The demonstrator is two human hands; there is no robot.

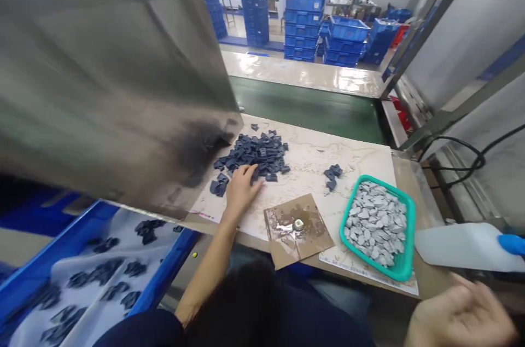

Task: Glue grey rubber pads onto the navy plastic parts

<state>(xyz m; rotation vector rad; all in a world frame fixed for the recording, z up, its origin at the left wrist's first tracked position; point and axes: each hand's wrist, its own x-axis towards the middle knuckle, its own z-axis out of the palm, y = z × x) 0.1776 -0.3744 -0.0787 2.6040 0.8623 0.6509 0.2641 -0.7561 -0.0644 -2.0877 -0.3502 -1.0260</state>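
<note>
Closest to the camera, the blurred right hand [463, 311] hovers off the worktop's [303, 158] near right corner, fingers bent; whether it holds anything, I cannot tell. At far left, a blue plastic crate [164, 270] carries dark pieces on white cloth [100, 295], below a large grey metal panel [115, 84]. Toward the worktop's left edge, the left hand [251, 176] touches the near side of a heap of dark blue-grey pieces [262, 150], thumb slightly apart from curved fingers; its grip is unclear. Along the near edge follow a wet brown cardboard square [314, 229] bearing a small metal disc [298, 224], then, farther back, a few dark pieces [333, 172]. By the right edge sit a turquoise plastic basket [410, 237] of pale grey pieces [375, 221] and a translucent white bottle [463, 246], lying sideways.
</note>
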